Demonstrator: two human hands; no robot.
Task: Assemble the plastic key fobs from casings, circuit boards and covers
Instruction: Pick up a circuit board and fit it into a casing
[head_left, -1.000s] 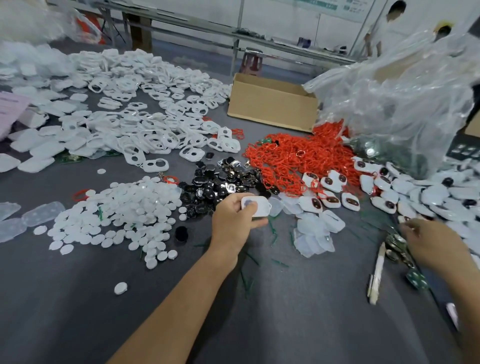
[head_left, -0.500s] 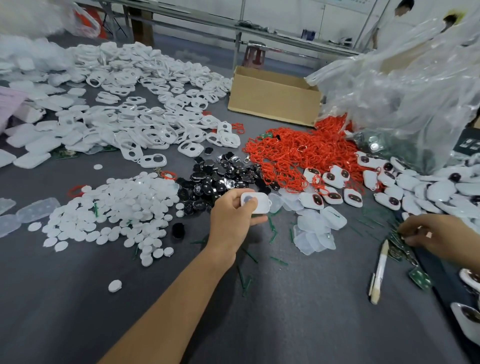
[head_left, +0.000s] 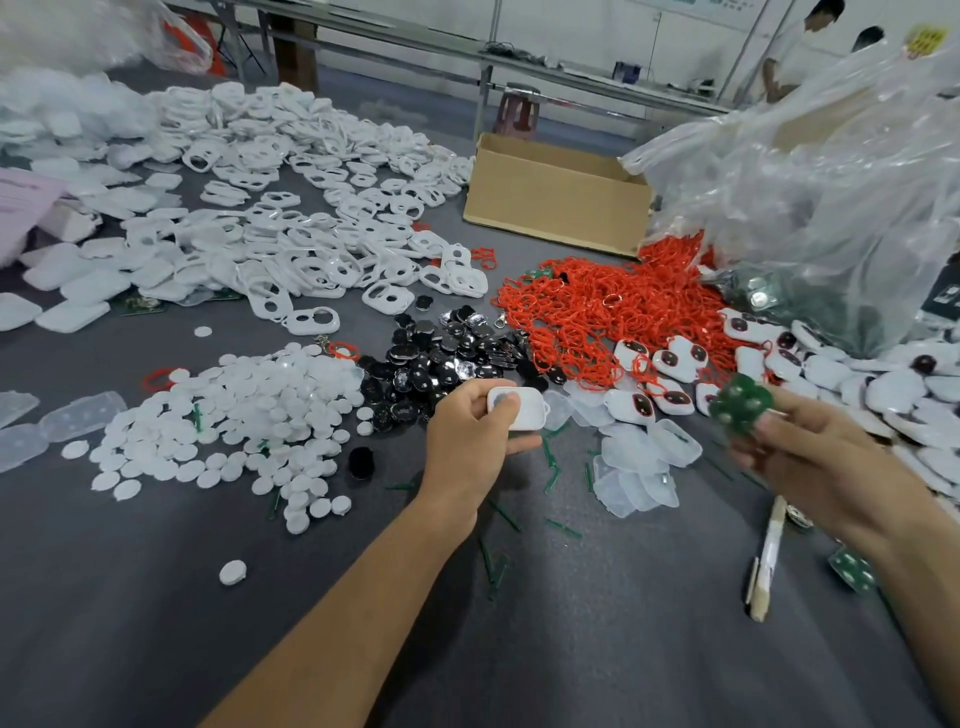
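Observation:
My left hand is shut on a white key fob casing, held just above the grey table, with the thumb over its round button hole. My right hand is raised at the right and pinches a green circuit board between its fingertips, about a hand's width right of the casing. Finished white fobs with dark windows lie behind the hands. Clear plastic covers lie between my hands.
White round buttons are heaped at the left, black oval parts beyond my left hand, red loops behind them. White casing frames cover the far left. A cardboard box, a plastic bag, a pen.
My right hand has lifted from the table's right side and moved left toward the casing, now holding a green circuit board. My left hand has kept the casing nearly still.

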